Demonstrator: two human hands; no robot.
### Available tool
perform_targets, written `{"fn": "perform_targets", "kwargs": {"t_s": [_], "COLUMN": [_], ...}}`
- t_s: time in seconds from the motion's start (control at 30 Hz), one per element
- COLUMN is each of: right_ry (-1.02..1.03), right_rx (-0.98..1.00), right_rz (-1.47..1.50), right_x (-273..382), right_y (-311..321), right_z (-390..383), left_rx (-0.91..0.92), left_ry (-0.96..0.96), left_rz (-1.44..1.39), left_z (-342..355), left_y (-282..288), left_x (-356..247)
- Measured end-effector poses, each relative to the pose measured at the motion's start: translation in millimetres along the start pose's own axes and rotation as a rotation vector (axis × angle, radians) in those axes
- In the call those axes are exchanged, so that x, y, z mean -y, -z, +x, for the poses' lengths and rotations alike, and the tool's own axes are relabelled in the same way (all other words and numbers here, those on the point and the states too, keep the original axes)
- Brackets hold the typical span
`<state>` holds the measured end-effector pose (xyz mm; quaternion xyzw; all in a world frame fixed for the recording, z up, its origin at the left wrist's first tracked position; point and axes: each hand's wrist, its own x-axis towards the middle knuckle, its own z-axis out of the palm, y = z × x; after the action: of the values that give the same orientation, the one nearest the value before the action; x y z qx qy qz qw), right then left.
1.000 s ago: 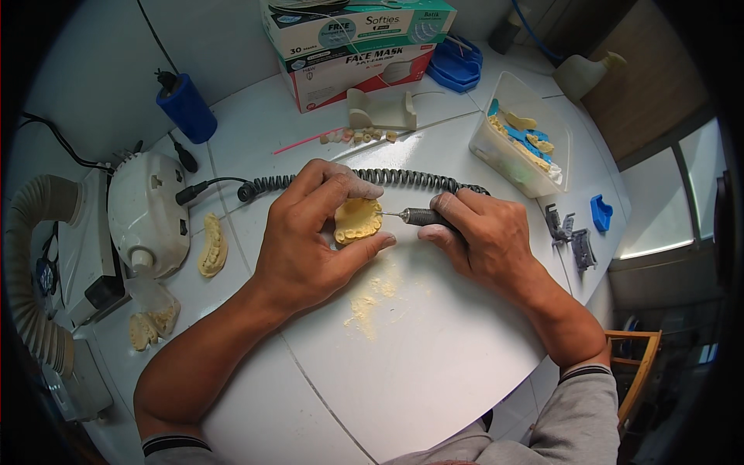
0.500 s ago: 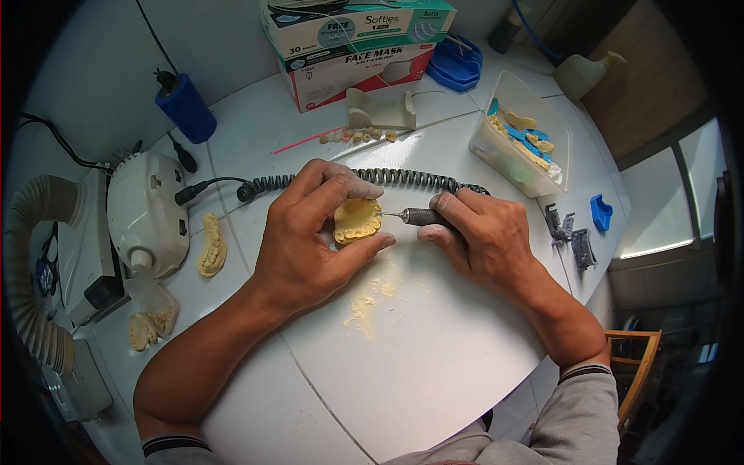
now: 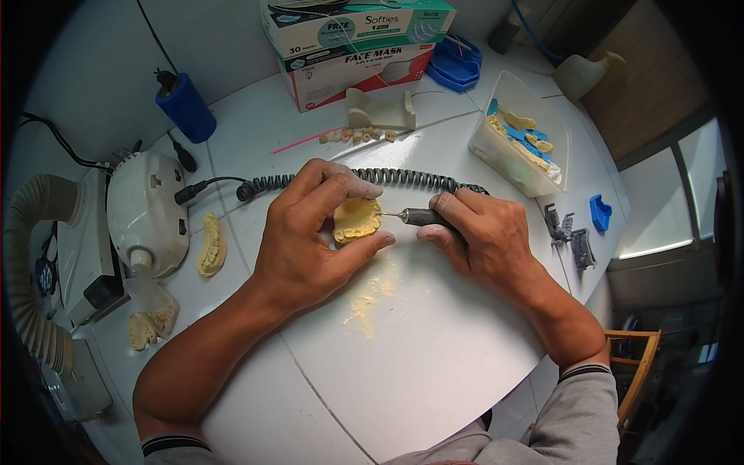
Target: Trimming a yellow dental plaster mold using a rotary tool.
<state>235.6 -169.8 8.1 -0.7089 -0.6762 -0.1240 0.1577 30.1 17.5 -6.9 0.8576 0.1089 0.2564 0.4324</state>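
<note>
My left hand (image 3: 310, 221) is closed around the edge of a yellow plaster dental model (image 3: 357, 219), its row of teeth turned toward me and to the right. In my right hand (image 3: 484, 229) is a dark-gripped rotary handpiece (image 3: 423, 217), held like a pen. Its thin metal bur (image 3: 391, 214) points left and meets the model's right edge, or lies very close to it. Yellow plaster dust (image 3: 364, 302) is scattered on the white table below the model. From behind the right hand a black coiled cord (image 3: 364, 178) runs left.
At left stand a white control unit (image 3: 149, 213) and a ribbed hose (image 3: 35, 256). Another plaster model (image 3: 211, 246) lies beside the unit. Mask boxes (image 3: 360, 74) stand at the back. A clear tub (image 3: 521, 139) of plaster pieces is at right, near a grey hinged articulator (image 3: 572, 236).
Hardly anything differs. Both hands, the dental model and the handpiece keep their places, with the model perhaps tilted very slightly.
</note>
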Motion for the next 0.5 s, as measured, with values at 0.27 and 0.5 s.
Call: {"fn": "perform_targets", "kwargs": {"t_s": [0.27,0.5], "right_ry": [0.000,-0.001], "right_rx": [0.008,0.011], "right_rz": [-0.016,-0.019], "right_x": [-0.5,-0.3], "right_y": [0.1,0.3], "right_z": [-0.3,-0.3], "left_rx": [0.000,-0.001], "left_ry": [-0.011,-0.015], "left_rz": [-0.002,-0.011], "left_z": [0.8,0.4], "left_y": [0.4,-0.4], "left_x": [0.5,1.6]}}
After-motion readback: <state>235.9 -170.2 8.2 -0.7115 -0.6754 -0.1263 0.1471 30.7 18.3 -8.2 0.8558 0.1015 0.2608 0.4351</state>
